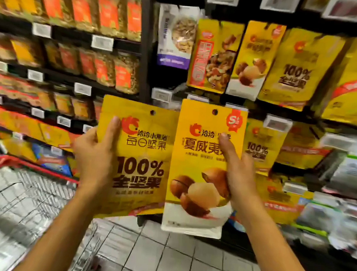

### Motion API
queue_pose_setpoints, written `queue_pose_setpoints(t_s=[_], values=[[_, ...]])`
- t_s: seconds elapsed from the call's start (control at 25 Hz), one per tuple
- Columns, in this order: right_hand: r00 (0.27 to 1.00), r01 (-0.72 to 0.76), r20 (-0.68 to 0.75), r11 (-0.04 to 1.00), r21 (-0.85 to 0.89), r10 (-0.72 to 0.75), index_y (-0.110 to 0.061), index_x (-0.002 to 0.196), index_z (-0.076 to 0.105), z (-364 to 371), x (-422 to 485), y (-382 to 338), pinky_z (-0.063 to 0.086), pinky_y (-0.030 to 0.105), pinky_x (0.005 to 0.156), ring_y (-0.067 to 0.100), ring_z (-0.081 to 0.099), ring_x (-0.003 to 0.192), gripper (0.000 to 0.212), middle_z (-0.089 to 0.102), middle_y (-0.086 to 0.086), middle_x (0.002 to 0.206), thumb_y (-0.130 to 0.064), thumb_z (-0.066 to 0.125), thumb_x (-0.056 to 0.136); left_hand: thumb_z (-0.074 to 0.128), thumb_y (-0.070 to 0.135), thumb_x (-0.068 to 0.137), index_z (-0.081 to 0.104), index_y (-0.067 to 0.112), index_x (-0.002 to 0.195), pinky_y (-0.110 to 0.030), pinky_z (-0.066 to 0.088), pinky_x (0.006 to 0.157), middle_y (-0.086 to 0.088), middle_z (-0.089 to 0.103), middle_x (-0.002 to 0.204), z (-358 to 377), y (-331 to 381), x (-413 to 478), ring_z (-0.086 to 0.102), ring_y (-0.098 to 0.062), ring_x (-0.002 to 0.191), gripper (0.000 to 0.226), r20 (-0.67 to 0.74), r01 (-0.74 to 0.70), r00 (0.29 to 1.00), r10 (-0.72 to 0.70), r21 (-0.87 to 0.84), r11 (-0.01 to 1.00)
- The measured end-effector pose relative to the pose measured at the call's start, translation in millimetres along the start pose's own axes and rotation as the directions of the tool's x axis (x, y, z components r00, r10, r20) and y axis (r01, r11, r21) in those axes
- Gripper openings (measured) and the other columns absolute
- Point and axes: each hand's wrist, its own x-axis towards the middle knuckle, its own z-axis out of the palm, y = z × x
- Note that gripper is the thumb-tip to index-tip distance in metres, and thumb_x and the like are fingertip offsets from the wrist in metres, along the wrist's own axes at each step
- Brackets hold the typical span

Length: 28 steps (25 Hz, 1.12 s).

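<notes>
I hold two yellow snack pouches side by side in front of a store shelf. My left hand (pixel 95 156) grips the left edge of the yellow mixed-nut pouch (pixel 141 164) marked "100%", thumb across its front. My right hand (pixel 237 176) grips the right edge of the macadamia pouch (pixel 201 158), which is yellow with a white bottom and a picture of nuts. Its thumb lies over the printed characters. The macadamia pouch slightly overlaps the other pouch's right edge.
A metal shopping cart (pixel 30 190) with a red rim stands at lower left. Black shelves (pixel 145 47) carry packaged nuts on the left and hanging yellow pouches (pixel 296 67) on the right. Tiled floor (pixel 163 258) lies below.
</notes>
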Motion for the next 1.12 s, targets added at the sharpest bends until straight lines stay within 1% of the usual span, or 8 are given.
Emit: queue_pose_setpoints(t_s=[0.08, 0.16, 0.36, 0.6, 0.68, 0.96, 1.04, 1.12], values=[[0.998, -0.013, -0.065, 1.0, -0.016, 0.012, -0.027, 0.08, 0.074, -48.0, 10.2, -10.3, 0.052, 0.036, 0.073, 0.025, 0.068, 0.088, 0.04, 0.074, 0.0, 0.088, -0.06, 0.058, 0.063, 0.06, 0.05, 0.083, 0.071, 0.032, 0.065, -0.031, 0.052, 0.06, 0.013, 0.069, 0.061, 52.6, 4.6, -6.1, 0.061, -0.004, 0.061, 0.028, 0.104, 0.025, 0.994, -0.021, -0.037, 0.999], [0.996, 0.009, -0.084, 1.0, -0.015, -0.01, -0.032, 0.073, 0.074, -82.6, 21.3, -22.6, 0.055, 0.025, 0.061, 0.012, 0.071, 0.075, 0.03, 0.074, -0.007, 0.076, -0.057, 0.058, 0.066, 0.06, 0.054, 0.078, 0.071, 0.037, 0.063, -0.039, 0.053, 0.064, 0.009, 0.069, 0.063, 99.5, 12.7, -4.6, 0.062, -0.01, 0.065, 0.025, 0.17, -0.001, 0.985, 0.01, -0.053, 0.999], [0.978, 0.068, -0.197, 0.997, -0.034, -0.073, -0.032, 0.073, 0.075, -143.5, 64.8, -37.6, 0.049, 0.015, 0.048, 0.009, 0.07, 0.066, 0.03, 0.075, -0.007, 0.075, -0.056, 0.059, 0.064, 0.062, 0.05, 0.08, 0.066, 0.035, 0.053, -0.021, 0.045, 0.05, 0.018, 0.063, 0.05, 212.9, 28.5, 16.4, 0.054, 0.005, 0.048, 0.031, 0.274, -0.002, 0.96, 0.05, -0.173, 0.985], [0.934, 0.134, -0.333, 0.991, -0.017, -0.132, -0.022, 0.076, 0.071, -181.9, 135.5, -53.0, 0.047, 0.014, 0.043, 0.006, 0.068, 0.056, 0.028, 0.074, -0.008, 0.069, -0.047, 0.06, 0.069, 0.065, 0.033, 0.086, 0.069, 0.024, 0.058, -0.03, 0.054, 0.053, 0.008, 0.07, 0.063, 341.0, 47.7, 40.3, 0.067, -0.01, 0.062, 0.029, 0.412, 0.076, 0.907, 0.09, -0.369, 0.926], [0.916, 0.172, -0.367, 0.985, -0.005, -0.162, -0.027, 0.075, 0.074, -194.5, 158.4, -58.2, 0.049, 0.016, 0.045, 0.008, 0.07, 0.059, 0.026, 0.075, -0.008, 0.074, -0.048, 0.062, 0.065, 0.065, 0.035, 0.085, 0.064, 0.023, 0.056, -0.042, 0.053, 0.062, 0.005, 0.068, 0.064, 384.7, 60.1, 47.6, 0.064, -0.018, 0.065, 0.031, 0.444, 0.056, 0.887, 0.127, -0.378, 0.924], [0.9, 0.216, -0.387, 0.976, -0.004, -0.201, -0.054, 0.069, 0.069, -241.4, 213.9, -62.5, 0.058, 0.027, 0.06, 0.006, 0.071, 0.07, 0.011, 0.073, -0.015, 0.074, -0.048, 0.059, 0.065, 0.062, 0.035, 0.087, 0.058, 0.016, 0.063, -0.052, 0.052, 0.074, -0.012, 0.064, 0.071, 486.5, 82.8, 58.6, 0.061, -0.032, 0.071, 0.031, 0.427, 0.069, 0.898, 0.107, -0.376, 0.924], [0.908, 0.187, -0.378, 0.982, -0.016, -0.179, -0.052, 0.069, 0.069, -253.9, 229.1, -62.8, 0.059, 0.037, 0.069, 0.009, 0.071, 0.072, 0.012, 0.074, -0.013, 0.075, -0.053, 0.06, 0.061, 0.061, 0.035, 0.088, 0.059, 0.01, 0.071, -0.057, 0.051, 0.077, -0.017, 0.06, 0.075, 501.7, 85.9, 57.0, 0.06, -0.035, 0.072, 0.03, 0.404, 0.053, 0.909, 0.106, -0.362, 0.931], [0.916, 0.184, -0.362, 0.983, -0.008, -0.175, -0.048, 0.07, 0.071, -263.9, 239.7, -61.9, 0.056, 0.038, 0.073, 0.011, 0.072, 0.074, 0.017, 0.075, -0.011, 0.077, -0.055, 0.061, 0.058, 0.061, 0.034, 0.088, 0.054, 0.011, 0.065, -0.049, 0.051, 0.07, -0.014, 0.057, 0.068, 509.7, 88.3, 52.9, 0.055, -0.028, 0.065, 0.033, 0.38, 0.038, 0.919, 0.105, -0.349, 0.936]])
